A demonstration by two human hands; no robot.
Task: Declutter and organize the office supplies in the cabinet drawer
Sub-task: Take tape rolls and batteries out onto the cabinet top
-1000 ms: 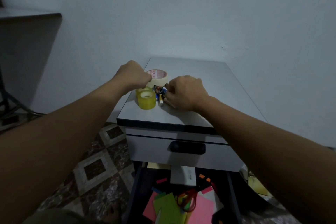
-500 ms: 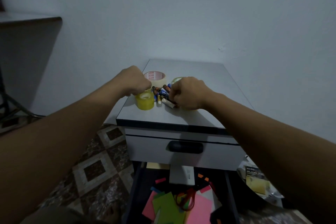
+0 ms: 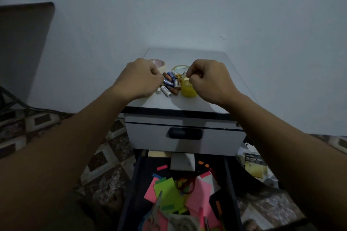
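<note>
A pale, matte wall [image 3: 187,9] fills the upper half of the view, above a floor [image 3: 105,165] of glossy, patterned square tiles. Against the wall stands a boxy white cabinet [image 3: 216,139] with a smooth, flat top edged by a black strip. Its upper drawer [image 3: 150,137] is closed, with a dark, rounded recessed handle.

The lower drawer [image 3: 230,184], dark inside, is pulled out toward the person. In it lie loose square sticky notes [image 3: 169,191] in pink and green paper, overlapping at odd angles. Red-handled scissors [image 3: 185,184] sit on them, and a white rectangular box [image 3: 182,161] lies at the back. On the floor right of the drawer lies a crinkled battery package [image 3: 255,165].

Both bare forearms reach over the open drawer to the cabinet top. The left hand [image 3: 139,78] is curled knuckles up against the left edge of the battery heap. Its fingertips are hidden, so I cannot tell whether its grip holds anything. The right hand [image 3: 208,80] curls over the yellow tape roll [image 3: 187,90], its grip pinched together at the roll's upper rim.

That roll is a translucent, squat cylinder standing on its flat end, axis upright, just right of the batteries. A beige masking tape roll [image 3: 159,63] and a clear tape roll [image 3: 179,68] lie flat behind the hands. Between the hands, small cylindrical batteries [image 3: 170,83] lie on their sides in a heap. Their long axes cross in several directions, and the nearest ones slant from far left to near right.
</note>
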